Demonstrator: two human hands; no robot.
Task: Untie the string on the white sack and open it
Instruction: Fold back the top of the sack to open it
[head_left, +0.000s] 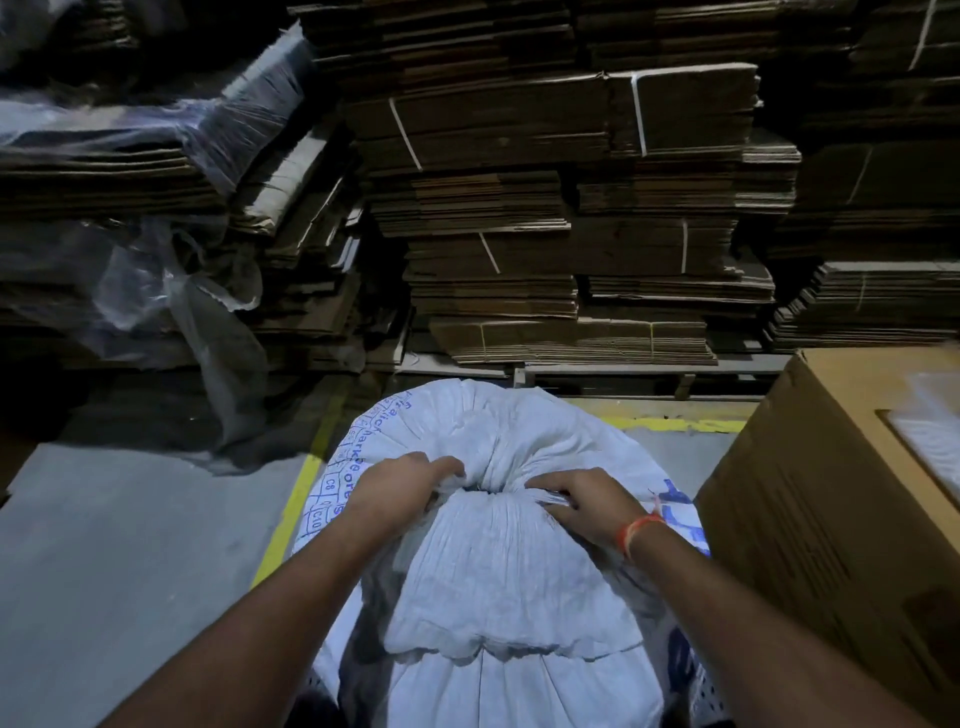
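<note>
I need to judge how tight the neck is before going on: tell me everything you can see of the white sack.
The sack is white woven plastic by its look, with blue print on its sides, full and standing on the grey floor. Its top is gathered into a pleated neck, still closed, with the loose mouth flopped toward the camera. The left hand and right hand grip the neck from either side. The string is not clearly visible.

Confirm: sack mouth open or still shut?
Shut. The white sack is still cinched at its neck, fabric gathered, with left hand and right hand gripping there.
</note>
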